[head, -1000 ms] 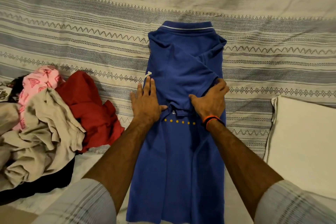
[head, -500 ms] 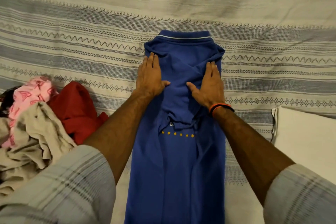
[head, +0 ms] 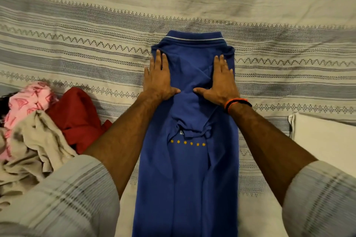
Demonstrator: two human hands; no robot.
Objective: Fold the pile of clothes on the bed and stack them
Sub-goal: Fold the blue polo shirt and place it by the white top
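The blue cotton polo shirt [head: 188, 169] lay lengthwise down the middle of the bed, on the striped cream-and-grey woven bedspread [head: 77, 31], collar at the far end, both sides and sleeves already turned in to make one long panel. The left hand [head: 157, 81] and the right hand [head: 221, 82] each lay flat on the upper part of the shirt, fingers straight and together, pressing down and gripping nothing.

To do this smoothing well, I judged the palms should run from the middle out toward the edges, so the bunched sleeve cloth between the thumbs flattened instead of creasing. The side edges needed to sit parallel before the lower end was brought up to the collar.

To the left, near but apart from the shirt, waited the unfolded pile: a red garment [head: 77, 117], a pink patterned one [head: 27, 100] and a crumpled beige one [head: 36, 148]. A white pillow [head: 323, 140] sat to the right. Neither touched the shirt, so nothing blocked the fold; the pillow narrowed the room for a stack.
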